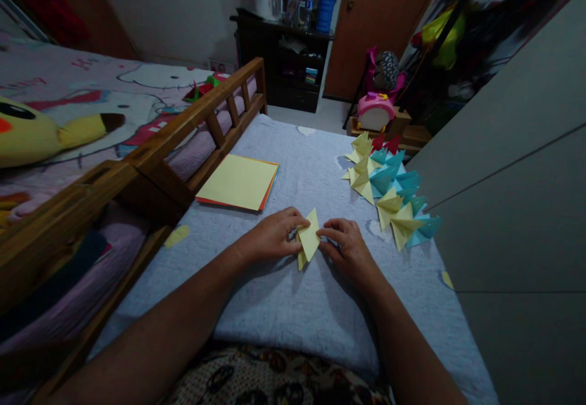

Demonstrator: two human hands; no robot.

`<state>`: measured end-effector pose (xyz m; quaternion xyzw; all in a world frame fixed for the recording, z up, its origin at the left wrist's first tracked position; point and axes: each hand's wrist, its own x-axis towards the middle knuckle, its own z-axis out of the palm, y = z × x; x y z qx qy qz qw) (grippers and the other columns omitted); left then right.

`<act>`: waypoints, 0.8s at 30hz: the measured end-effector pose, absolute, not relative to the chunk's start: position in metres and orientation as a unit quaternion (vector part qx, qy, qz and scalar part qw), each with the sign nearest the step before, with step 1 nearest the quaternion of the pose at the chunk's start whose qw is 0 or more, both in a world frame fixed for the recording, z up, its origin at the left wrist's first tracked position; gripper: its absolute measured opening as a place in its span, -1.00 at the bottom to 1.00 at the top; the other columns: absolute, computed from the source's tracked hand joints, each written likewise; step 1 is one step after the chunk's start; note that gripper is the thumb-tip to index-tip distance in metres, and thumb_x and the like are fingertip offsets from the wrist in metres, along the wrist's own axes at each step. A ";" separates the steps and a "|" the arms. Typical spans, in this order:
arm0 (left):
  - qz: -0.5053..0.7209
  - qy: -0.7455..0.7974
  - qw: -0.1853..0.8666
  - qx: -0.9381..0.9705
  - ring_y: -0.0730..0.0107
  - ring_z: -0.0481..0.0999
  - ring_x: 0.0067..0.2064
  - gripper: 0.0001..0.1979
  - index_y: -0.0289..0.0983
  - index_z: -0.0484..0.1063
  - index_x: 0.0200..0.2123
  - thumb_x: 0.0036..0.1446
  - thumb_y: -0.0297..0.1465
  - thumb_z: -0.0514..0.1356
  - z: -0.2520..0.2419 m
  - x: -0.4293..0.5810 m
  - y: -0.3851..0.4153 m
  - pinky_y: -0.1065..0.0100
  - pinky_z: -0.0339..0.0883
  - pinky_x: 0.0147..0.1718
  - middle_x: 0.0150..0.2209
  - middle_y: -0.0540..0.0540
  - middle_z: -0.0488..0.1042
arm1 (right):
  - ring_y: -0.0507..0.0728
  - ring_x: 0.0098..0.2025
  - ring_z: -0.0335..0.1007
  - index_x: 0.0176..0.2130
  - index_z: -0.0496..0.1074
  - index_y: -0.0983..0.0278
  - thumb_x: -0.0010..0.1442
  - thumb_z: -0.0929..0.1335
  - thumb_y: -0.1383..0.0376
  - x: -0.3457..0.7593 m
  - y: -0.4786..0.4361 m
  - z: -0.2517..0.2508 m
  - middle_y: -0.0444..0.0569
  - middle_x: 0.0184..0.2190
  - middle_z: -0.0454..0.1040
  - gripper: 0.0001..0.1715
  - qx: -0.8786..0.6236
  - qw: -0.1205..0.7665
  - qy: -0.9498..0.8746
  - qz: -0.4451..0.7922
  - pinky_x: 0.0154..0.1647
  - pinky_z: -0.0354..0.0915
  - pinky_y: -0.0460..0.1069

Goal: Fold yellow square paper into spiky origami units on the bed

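L hand (272, 237) & R hand (348, 249), fingers curled, each pinch an edge of 1 yellow folded paper piece (309, 240), low over the quilted mat (293, 313) right in front of the person. It looks part-folded. Approx. 12+ folded pieces (389, 191) lie in a row to the R, prob. done. Stack of flat square sheets (238, 182) to the L looks unfolded, so plenty left.

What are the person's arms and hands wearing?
Nothing that shows: both forearms are bare, no sleeves in view. The left hand and right hand have no gloves, and no watch, bracelet or ring is visible in the dim light.
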<state>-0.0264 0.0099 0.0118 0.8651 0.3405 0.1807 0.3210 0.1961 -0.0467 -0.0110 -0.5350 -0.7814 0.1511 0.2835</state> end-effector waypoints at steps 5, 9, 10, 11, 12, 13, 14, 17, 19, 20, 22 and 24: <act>0.189 0.348 0.270 0.877 0.25 0.48 -0.08 -0.76 -0.22 0.57 -0.12 0.14 -0.50 0.24 0.011 -0.025 0.012 0.22 0.38 -0.04 -0.09 -0.15 0.45 | 0.26 0.02 0.33 -0.02 0.55 0.16 0.21 0.40 0.39 0.194 -0.049 -0.010 0.08 -0.06 0.47 -0.67 -0.528 0.286 -0.784 0.155 0.08 0.35 0.23; 0.180 0.353 0.260 0.880 0.30 0.47 -0.16 -0.79 -0.23 0.55 -0.19 0.13 -0.56 0.22 0.008 -0.024 0.014 0.27 0.38 -0.11 -0.22 -0.09 0.46 | 0.26 0.08 0.29 0.03 0.51 0.14 0.17 0.39 0.45 0.190 -0.050 -0.011 0.07 0.00 0.43 -0.56 -0.506 0.294 -0.795 0.160 0.12 0.31 0.24; 0.175 0.355 0.255 0.882 0.30 0.47 -0.16 -0.79 -0.23 0.55 -0.21 0.12 -0.57 0.21 0.007 -0.024 0.015 0.27 0.37 -0.11 -0.23 -0.08 0.47 | 0.25 0.06 0.29 0.00 0.52 0.14 0.18 0.39 0.45 0.188 -0.050 -0.012 0.06 -0.01 0.44 -0.59 -0.504 0.294 -0.796 0.159 0.11 0.31 0.23; 0.170 0.355 0.248 0.885 0.30 0.47 -0.17 -0.79 -0.24 0.55 -0.22 0.11 -0.58 0.20 0.006 -0.024 0.015 0.28 0.37 -0.12 -0.24 -0.08 0.48 | 0.25 0.04 0.29 -0.03 0.54 0.14 0.19 0.39 0.44 0.187 -0.050 -0.012 0.05 -0.03 0.45 -0.64 -0.504 0.292 -0.797 0.158 0.09 0.32 0.22; 0.165 0.354 0.242 0.888 0.29 0.47 -0.17 -0.79 -0.24 0.55 -0.24 0.10 -0.59 0.20 0.005 -0.024 0.016 0.28 0.36 -0.12 -0.24 -0.08 0.49 | 0.24 0.02 0.30 -0.07 0.56 0.14 0.21 0.39 0.43 0.185 -0.049 -0.013 0.05 -0.06 0.46 -0.68 -0.505 0.290 -0.798 0.156 0.07 0.32 0.21; 0.159 0.352 0.237 0.891 0.29 0.48 -0.17 -0.79 -0.24 0.56 -0.25 0.10 -0.60 0.19 0.004 -0.025 0.016 0.29 0.36 -0.13 -0.24 -0.08 0.49 | 0.23 -0.01 0.30 -0.09 0.57 0.14 0.22 0.39 0.42 0.184 -0.049 -0.013 0.04 -0.09 0.47 -0.71 -0.506 0.286 -0.798 0.155 0.04 0.32 0.20; 0.155 0.352 0.235 0.893 0.29 0.48 -0.17 -0.78 -0.24 0.56 -0.26 0.09 -0.60 0.19 0.004 -0.026 0.017 0.30 0.35 -0.14 -0.25 -0.08 0.50 | 0.23 -0.03 0.31 -0.11 0.58 0.14 0.22 0.39 0.42 0.183 -0.049 -0.013 0.04 -0.11 0.48 -0.73 -0.509 0.283 -0.798 0.154 0.02 0.32 0.19; 0.151 0.357 0.239 0.890 0.30 0.49 -0.20 -0.80 -0.24 0.57 -0.28 0.11 -0.59 0.19 0.003 -0.027 0.018 0.31 0.34 -0.16 -0.28 -0.08 0.51 | 0.22 -0.09 0.32 -0.14 0.60 0.16 0.23 0.40 0.39 0.182 -0.048 -0.013 0.03 -0.18 0.49 -0.78 -0.518 0.286 -0.793 0.146 -0.03 0.32 0.16; 0.151 0.365 0.247 0.885 0.32 0.50 -0.23 -0.83 -0.25 0.57 -0.30 0.14 -0.56 0.19 0.003 -0.028 0.019 0.33 0.33 -0.20 -0.30 -0.07 0.52 | 0.21 -0.13 0.33 -0.18 0.61 0.18 0.25 0.39 0.37 0.182 -0.047 -0.014 0.03 -0.23 0.49 -0.82 -0.529 0.287 -0.786 0.143 -0.07 0.32 0.14; 0.151 0.369 0.251 0.882 0.32 0.49 -0.24 -0.85 -0.25 0.56 -0.30 0.17 -0.54 0.19 0.003 -0.028 0.020 0.34 0.33 -0.22 -0.31 -0.07 0.51 | 0.21 -0.15 0.33 -0.20 0.61 0.19 0.26 0.38 0.36 0.181 -0.046 -0.014 0.03 -0.26 0.49 -0.83 -0.537 0.285 -0.781 0.144 -0.09 0.32 0.13; 0.150 0.377 0.256 0.877 0.33 0.49 -0.27 -0.87 -0.26 0.55 -0.29 0.21 -0.50 0.18 0.003 -0.027 0.021 0.35 0.32 -0.25 -0.33 -0.06 0.50 | 0.21 -0.17 0.34 -0.23 0.61 0.21 0.28 0.36 0.35 0.180 -0.044 -0.015 0.03 -0.28 0.50 -0.82 -0.556 0.277 -0.770 0.148 -0.10 0.31 0.12; 0.148 0.391 0.252 0.873 0.32 0.49 -0.26 -0.87 -0.27 0.53 -0.28 0.24 -0.48 0.17 0.001 -0.026 0.023 0.35 0.31 -0.25 -0.33 -0.06 0.49 | 0.21 -0.19 0.33 -0.27 0.60 0.22 0.29 0.34 0.36 0.178 -0.041 -0.016 0.03 -0.30 0.50 -0.80 -0.579 0.267 -0.756 0.147 -0.11 0.30 0.12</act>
